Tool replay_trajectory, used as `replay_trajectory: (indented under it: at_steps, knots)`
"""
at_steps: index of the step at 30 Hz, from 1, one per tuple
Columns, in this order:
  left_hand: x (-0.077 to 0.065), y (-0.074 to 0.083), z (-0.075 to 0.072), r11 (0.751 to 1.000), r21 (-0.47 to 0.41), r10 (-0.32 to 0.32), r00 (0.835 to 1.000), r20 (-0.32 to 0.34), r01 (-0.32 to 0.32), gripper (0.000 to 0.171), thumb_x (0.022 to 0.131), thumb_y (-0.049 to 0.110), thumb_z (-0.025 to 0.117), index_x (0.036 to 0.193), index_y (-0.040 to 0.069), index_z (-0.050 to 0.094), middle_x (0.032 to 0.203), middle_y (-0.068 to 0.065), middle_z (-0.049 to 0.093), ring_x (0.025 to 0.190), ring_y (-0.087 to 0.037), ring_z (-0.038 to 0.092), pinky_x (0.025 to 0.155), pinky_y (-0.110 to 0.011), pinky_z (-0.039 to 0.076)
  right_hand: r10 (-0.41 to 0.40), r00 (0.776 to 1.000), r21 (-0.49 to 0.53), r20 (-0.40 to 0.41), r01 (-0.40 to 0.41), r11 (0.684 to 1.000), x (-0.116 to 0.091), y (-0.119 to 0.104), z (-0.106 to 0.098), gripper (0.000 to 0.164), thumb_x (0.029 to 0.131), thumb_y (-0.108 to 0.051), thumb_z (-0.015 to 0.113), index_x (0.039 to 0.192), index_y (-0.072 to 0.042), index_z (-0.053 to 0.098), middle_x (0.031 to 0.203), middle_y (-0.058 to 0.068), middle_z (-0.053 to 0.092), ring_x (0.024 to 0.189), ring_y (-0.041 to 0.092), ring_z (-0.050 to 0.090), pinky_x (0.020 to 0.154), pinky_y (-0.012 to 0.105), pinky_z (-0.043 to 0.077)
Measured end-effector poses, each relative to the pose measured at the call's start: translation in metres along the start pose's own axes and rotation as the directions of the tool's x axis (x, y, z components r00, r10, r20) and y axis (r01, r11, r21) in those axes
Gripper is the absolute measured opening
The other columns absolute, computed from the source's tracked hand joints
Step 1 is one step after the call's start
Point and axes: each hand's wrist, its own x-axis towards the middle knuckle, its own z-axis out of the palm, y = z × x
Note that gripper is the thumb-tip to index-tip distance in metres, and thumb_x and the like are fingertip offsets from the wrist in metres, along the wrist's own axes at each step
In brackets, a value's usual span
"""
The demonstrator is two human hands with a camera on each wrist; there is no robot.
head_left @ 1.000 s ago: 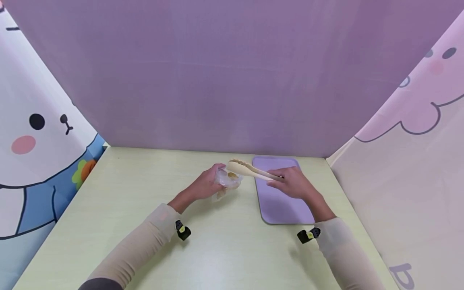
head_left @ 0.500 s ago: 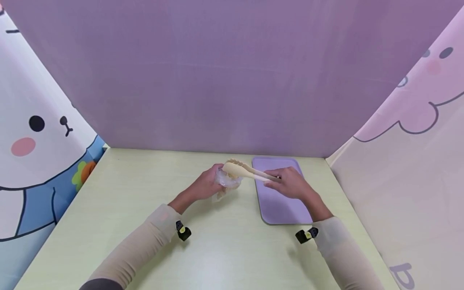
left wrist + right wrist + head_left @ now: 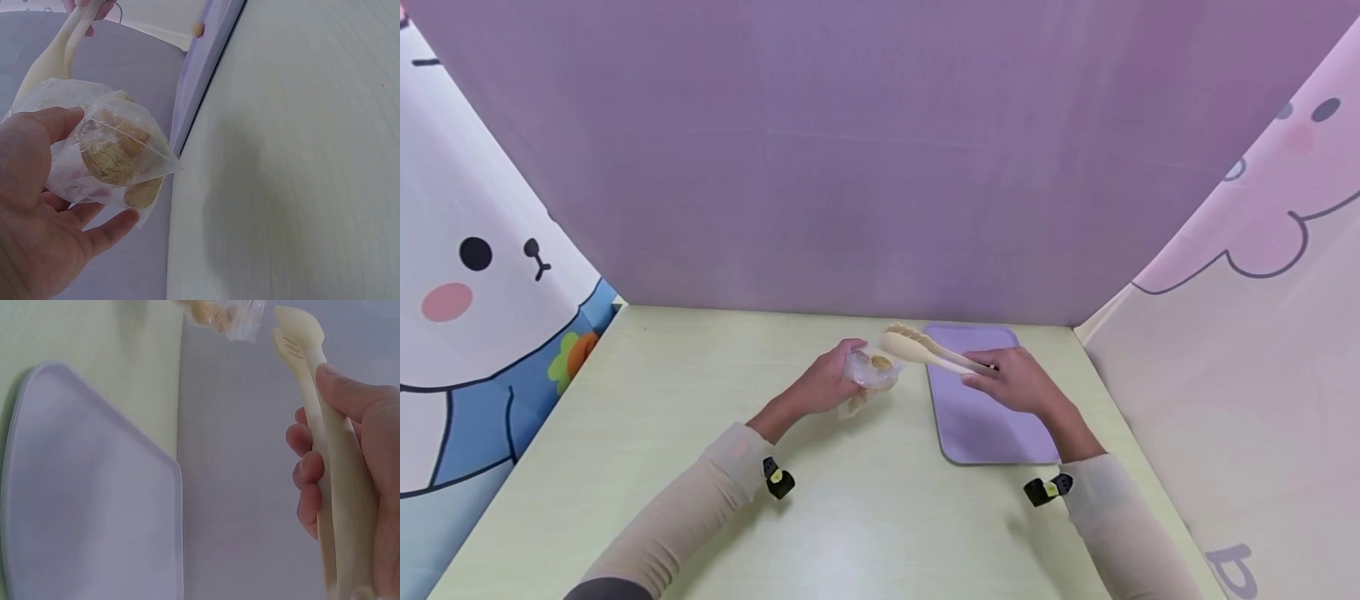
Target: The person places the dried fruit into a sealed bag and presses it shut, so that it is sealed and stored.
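My left hand (image 3: 827, 383) holds a clear plastic bag (image 3: 867, 377) with its mouth facing up. Through the film in the left wrist view, several wrinkled tan walnuts (image 3: 107, 161) show, and the thumb and fingers curl round the bag. In my right hand (image 3: 1017, 379) is a pair of cream tongs (image 3: 319, 412), gripped along both arms. Their scalloped tips come close together, with no walnut showing between them. In the head view the tips lie up and to the right of the bag's mouth.
A lilac tray (image 3: 988, 433) lies on the pale table (image 3: 820, 517) under the right hand. By its rim in the left wrist view is a small round brown thing (image 3: 198, 29). A purple wall (image 3: 850, 167) rises behind the table, with printed cloth at both sides.
The tongs dipped left over the bag's mouth half a second ago, then drew back up and to the right. The left hand and bag have stayed in place.
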Motion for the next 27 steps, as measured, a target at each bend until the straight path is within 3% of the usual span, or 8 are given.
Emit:
replay_trajectory:
  at_steps: [16, 27]
  knots:
    - [0.000, -0.003, -0.001, 0.999, 0.043, 0.022, 1.000, -0.010, -0.022, 0.071, 0.087, 0.007, 0.070, 0.151, 0.006, 0.038, 0.138, -0.020, 0.059, 0.122, -0.032, 0.059, 0.100, -0.050, 0.051, 0.112, 0.993, -0.070, -0.023, -0.113, 0.991, -0.026, 0.032, -0.013, 0.043, 0.092, -0.031, 0.074, 0.129, -0.009, 0.071, 0.072, -0.004, 0.066, 0.065, 0.012, 0.050, 0.058, 0.028, 0.040]
    - [0.000, -0.002, -0.002, 1.000, 0.020, 0.001, 1.000, -0.006, -0.001, 0.071, 0.089, 0.006, 0.069, 0.152, 0.007, 0.037, 0.142, -0.020, 0.056, 0.126, -0.034, 0.057, 0.103, -0.053, 0.050, 0.126, 0.990, -0.150, -0.065, -0.134, 0.980, -0.047, 0.056, -0.023, 0.042, 0.092, -0.030, 0.073, 0.127, -0.006, 0.072, 0.063, -0.005, 0.061, 0.064, 0.014, 0.050, 0.059, 0.029, 0.039]
